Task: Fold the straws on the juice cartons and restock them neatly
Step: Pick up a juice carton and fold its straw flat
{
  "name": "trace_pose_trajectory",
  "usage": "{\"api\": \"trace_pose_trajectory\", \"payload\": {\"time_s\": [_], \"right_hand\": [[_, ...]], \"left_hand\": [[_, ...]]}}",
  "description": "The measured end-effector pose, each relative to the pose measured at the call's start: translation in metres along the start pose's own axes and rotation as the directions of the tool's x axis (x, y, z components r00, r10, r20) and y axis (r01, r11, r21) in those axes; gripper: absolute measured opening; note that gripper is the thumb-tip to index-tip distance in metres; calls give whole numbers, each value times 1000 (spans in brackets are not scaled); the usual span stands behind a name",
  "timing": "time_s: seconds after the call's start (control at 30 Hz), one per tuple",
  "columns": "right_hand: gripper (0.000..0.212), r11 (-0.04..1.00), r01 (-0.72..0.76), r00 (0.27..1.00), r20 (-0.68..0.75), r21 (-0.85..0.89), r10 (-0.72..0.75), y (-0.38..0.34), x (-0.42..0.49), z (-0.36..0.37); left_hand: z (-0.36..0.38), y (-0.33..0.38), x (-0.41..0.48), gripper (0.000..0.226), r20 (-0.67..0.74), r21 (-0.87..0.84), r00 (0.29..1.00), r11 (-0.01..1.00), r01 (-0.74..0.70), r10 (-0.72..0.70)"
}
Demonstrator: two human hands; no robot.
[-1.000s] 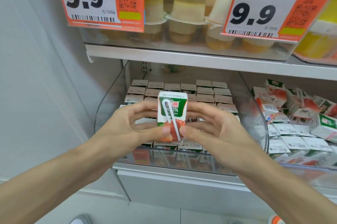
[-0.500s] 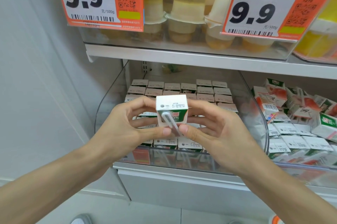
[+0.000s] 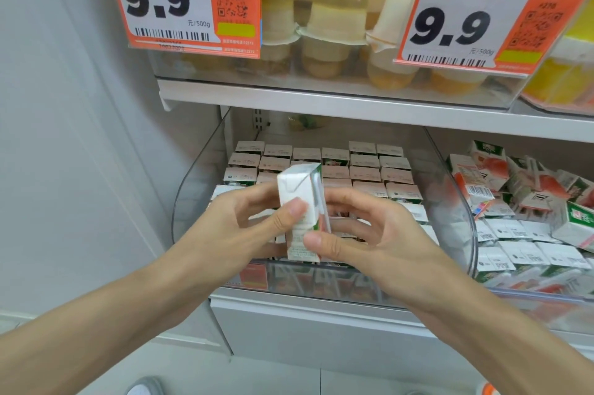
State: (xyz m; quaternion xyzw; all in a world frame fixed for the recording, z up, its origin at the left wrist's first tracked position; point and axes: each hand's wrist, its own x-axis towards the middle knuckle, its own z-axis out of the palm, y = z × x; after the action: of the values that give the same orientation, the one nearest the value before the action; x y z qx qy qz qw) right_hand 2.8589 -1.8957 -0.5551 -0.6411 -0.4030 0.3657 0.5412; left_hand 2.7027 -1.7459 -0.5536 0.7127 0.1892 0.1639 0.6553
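Left hand (image 3: 244, 227), right hand (image 3: 379, 240): both grips clamped on carton (image 3: 299, 201), straw (image 3: 321, 198) along its edge. Fold step in hand, looks like. Next: slot upright into bin (image 3: 193, 182) rows.

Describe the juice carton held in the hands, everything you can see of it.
The juice carton is a small paperboard box, held roughly upright before the clear bin of rowed cartons. A white side panel with a folded flap and fine print faces the camera; a green-and-red face shows along its right edge, where the straw seems to lie. The left hand presses its thumb on the white panel; the right hand pinches the lower part.
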Motion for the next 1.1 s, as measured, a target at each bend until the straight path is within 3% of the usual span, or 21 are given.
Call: {"api": "trace_pose_trajectory", "payload": {"time_s": [0.13,0.27,0.37,0.47,0.63,0.87,1.03,1.1], "right_hand": [[64,996,-44,998,-37,79,47,-1,2,-4],[36,994,-50,998,33,101,47,-2,0,-2],[32,1000,-16,997,71,7,15,-3,-1,-1],[33,996,14,997,78,-89,-7,-3,0,-1],[49,1000,-7,999,-46,18,8,0,3,-11],[38,993,94,995,17,-71,-93,-3,0,-5],[65,964,129,991,65,-234,-117,1,0,3],[77,977,92,996,36,-194,-87,4,2,4]], "left_hand": [[-4,3,1,38,1,-113,998,992,57,-57],[-7,2,1,37,-3,-171,996,982,84,-86],[-4,1,1,47,-52,-217,990,969,114,-128],[-1,1,-1,52,-62,-193,988,973,126,-140],[-2,3,-1,42,-71,-192,991,977,96,-111],[1,3,-1,45,-93,1,995,1000,-26,26],[8,2,-4,46,-67,90,997,995,-34,40],[11,2,-3,44,-38,133,999,991,-25,31]]}}
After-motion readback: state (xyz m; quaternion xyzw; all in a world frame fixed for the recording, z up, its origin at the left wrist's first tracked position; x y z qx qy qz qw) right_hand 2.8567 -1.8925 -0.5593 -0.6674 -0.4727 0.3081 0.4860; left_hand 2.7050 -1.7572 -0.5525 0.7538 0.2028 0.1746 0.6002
